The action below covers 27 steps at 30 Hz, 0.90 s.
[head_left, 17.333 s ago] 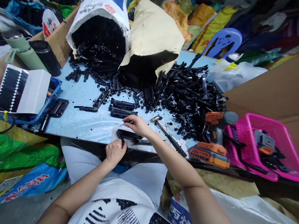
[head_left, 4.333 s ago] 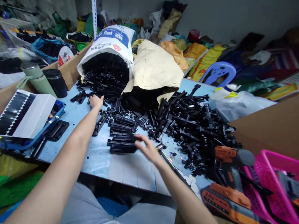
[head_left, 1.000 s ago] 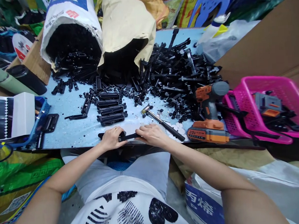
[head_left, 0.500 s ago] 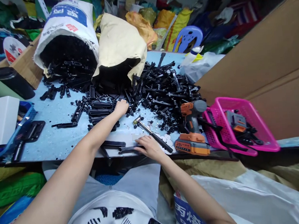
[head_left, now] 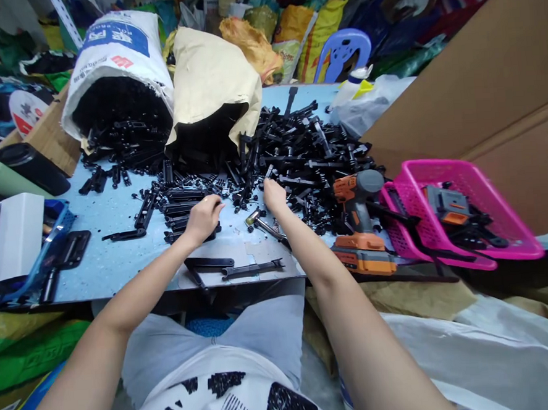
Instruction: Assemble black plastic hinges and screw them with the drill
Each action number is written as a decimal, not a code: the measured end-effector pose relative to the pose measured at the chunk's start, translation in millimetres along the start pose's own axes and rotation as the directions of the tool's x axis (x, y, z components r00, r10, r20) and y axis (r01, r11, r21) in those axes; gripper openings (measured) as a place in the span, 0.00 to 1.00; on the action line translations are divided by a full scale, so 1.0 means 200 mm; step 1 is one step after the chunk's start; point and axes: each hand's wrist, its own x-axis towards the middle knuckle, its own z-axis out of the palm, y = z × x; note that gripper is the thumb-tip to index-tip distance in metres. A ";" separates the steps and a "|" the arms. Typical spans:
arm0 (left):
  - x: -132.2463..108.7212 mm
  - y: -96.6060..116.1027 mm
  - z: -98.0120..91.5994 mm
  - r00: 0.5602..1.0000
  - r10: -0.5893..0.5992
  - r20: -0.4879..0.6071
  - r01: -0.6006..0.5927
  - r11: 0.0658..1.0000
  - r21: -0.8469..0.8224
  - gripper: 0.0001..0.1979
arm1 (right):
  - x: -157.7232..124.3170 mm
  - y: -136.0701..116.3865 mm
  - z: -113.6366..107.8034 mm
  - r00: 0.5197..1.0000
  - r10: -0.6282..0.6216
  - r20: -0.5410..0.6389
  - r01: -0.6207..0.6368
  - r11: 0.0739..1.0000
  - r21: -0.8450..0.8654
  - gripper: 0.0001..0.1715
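My left hand (head_left: 204,218) is closed in a pinch over the blue tabletop, beside a row of black hinged metal parts (head_left: 179,208). Whatever its fingertips hold is too small to make out. My right hand (head_left: 274,195) reaches to the near edge of a large heap of black metal parts (head_left: 317,150), fingers drawn together at a small shiny piece; its grip is partly hidden. Below it lies a hammer (head_left: 262,223), its handle partly covered by my right forearm. At the front edge rest an open-ended wrench (head_left: 252,269) and a flat black bar (head_left: 210,262).
An orange cordless drill (head_left: 359,224) stands right of the heap, beside a pink basket (head_left: 507,221) holding a battery. A white sack (head_left: 107,54) and a tan sack (head_left: 214,66) spill black parts at the back. A blue basket (head_left: 55,234) sits left; cardboard (head_left: 471,94) rises right.
My right hand has left the wrench at the front edge and moved forward to the heap. My left hand has drawn back toward me and left from the small parts.
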 end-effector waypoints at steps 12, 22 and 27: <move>-0.79 -0.12 -0.20 0.884 -0.441 -0.158 0.402 0.887 -0.229 0.12 | -0.27 0.09 -0.02 0.990 -0.110 -0.087 0.121 0.983 0.135 0.19; -0.86 -0.14 -0.14 0.998 -0.054 -0.032 0.059 0.982 0.181 0.12 | -0.80 -0.18 -0.25 0.864 -0.503 0.028 0.369 0.671 0.643 0.12; -0.85 -0.15 -0.19 0.997 0.047 -0.060 -0.028 0.958 0.284 0.12 | -0.89 -0.29 -0.26 0.793 -0.590 0.153 0.429 0.719 0.546 0.08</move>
